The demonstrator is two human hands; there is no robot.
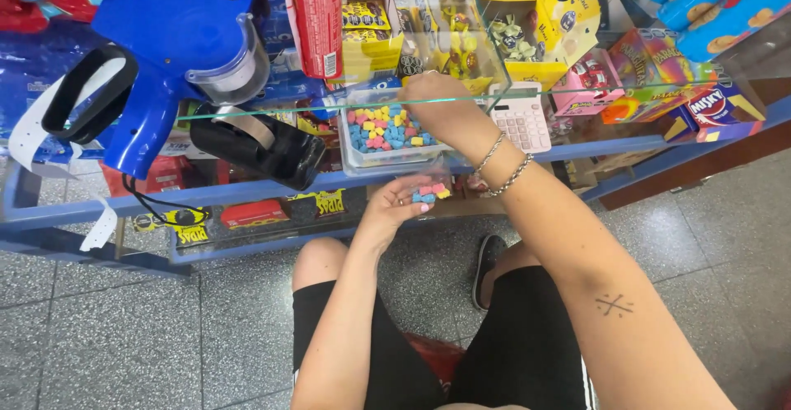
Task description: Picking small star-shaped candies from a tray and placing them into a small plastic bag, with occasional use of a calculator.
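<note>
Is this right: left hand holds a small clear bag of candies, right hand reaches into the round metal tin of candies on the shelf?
Not quite. The head view shows the right hand reaching into a clear rectangular plastic tub of candies, not a round metal tin. The left hand does hold the small clear bag of candies.

Bare arms, no sleeves; two beaded silver bracelets [501, 164] circle the right wrist; a small crossed-line tattoo [614, 304] marks the right forearm; black shorts [511, 352]; a dark sandal [488, 268].

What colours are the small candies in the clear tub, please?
The candies in the clear tub are pink, blue and yellow, in the head view.
</note>
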